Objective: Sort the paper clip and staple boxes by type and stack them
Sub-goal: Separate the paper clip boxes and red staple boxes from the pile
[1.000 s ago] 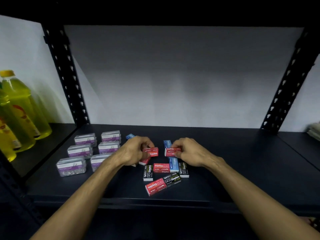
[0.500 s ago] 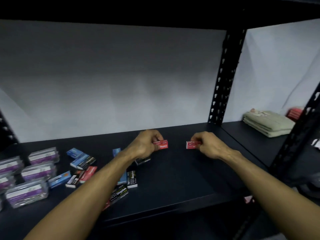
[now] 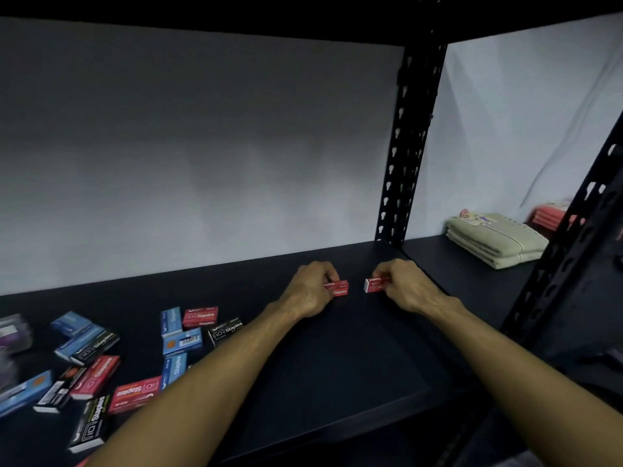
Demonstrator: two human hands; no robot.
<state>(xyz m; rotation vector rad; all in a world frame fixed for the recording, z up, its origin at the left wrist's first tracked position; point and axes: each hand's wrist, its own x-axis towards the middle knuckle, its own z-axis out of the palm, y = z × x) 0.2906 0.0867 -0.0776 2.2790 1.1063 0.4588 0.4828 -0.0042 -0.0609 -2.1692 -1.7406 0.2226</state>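
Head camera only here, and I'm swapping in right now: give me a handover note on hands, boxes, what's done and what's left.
Left hand: holds a red staple box low over the shelf.
Right hand: holds a second red box, apart from the first.
Loose pile at left: red, blue and black staple boxes, mixed, unstacked. Clear paper clip boxes sit at the far left edge, blurred.
Done: two reds brought to the bare right end.
Left: stack these two, then sort and stack everything else.
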